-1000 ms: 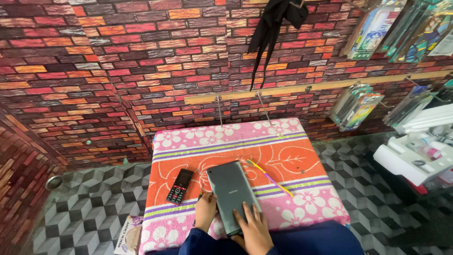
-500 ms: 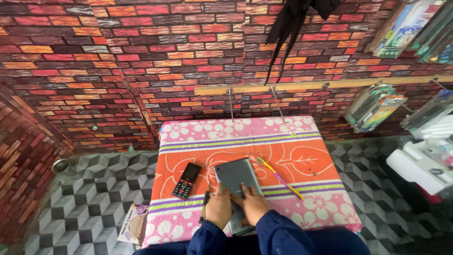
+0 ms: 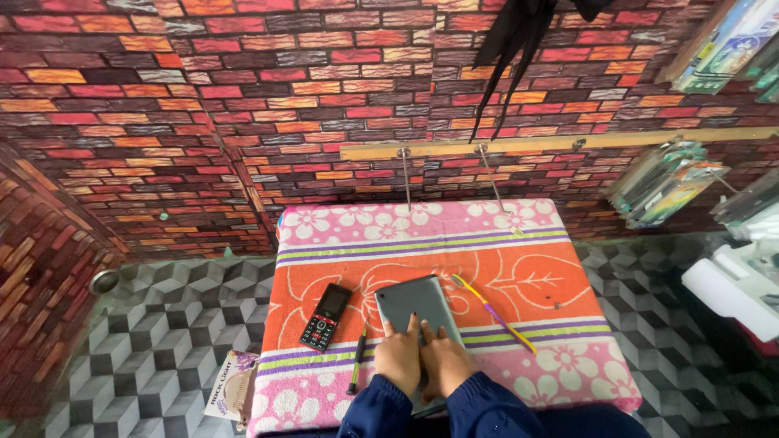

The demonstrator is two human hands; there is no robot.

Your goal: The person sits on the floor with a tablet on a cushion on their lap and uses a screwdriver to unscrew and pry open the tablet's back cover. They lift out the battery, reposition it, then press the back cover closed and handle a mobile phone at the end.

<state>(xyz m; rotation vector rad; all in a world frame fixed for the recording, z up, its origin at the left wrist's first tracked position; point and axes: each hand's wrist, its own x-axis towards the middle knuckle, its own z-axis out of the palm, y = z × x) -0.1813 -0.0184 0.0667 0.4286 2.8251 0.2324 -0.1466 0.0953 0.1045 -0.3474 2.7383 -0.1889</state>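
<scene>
1. A small table (image 3: 422,235) stands against the wall, covered by a flowered cloth in pink, orange and white with green and purple stripes.
2. A grey tablet (image 3: 416,304) lies back-up near the cloth's middle, towards the near edge, tilted slightly to the left.
3. The left hand (image 3: 398,357) rests flat on the tablet's near end, fingers together and extended, pressing down rather than pinching.
4. The right hand (image 3: 444,362) lies just beside it, touching it, also flat on the tablet with fingers close together. Both sleeves are dark blue.
5. A black keypad phone (image 3: 325,316) with red keys lies left of the tablet, apart from it.
6. A thin dark screwdriver (image 3: 357,367) with a green band lies between the phone and the left hand, near the cloth's front stripes.
7. A yellow and purple toothbrush (image 3: 492,313) lies slantwise to the right of the tablet, close to its upper corner.
8. Behind the table rises a wall (image 3: 243,105) patterned as red, orange and dark bricks, with a pale wooden rail (image 3: 560,143) running across it.
9. The floor (image 3: 162,324) shows grey cube-pattern tiles; a printed card (image 3: 230,395) lies there by the table's left front corner.
10. Packaged goods (image 3: 661,182) hang at the right.
</scene>
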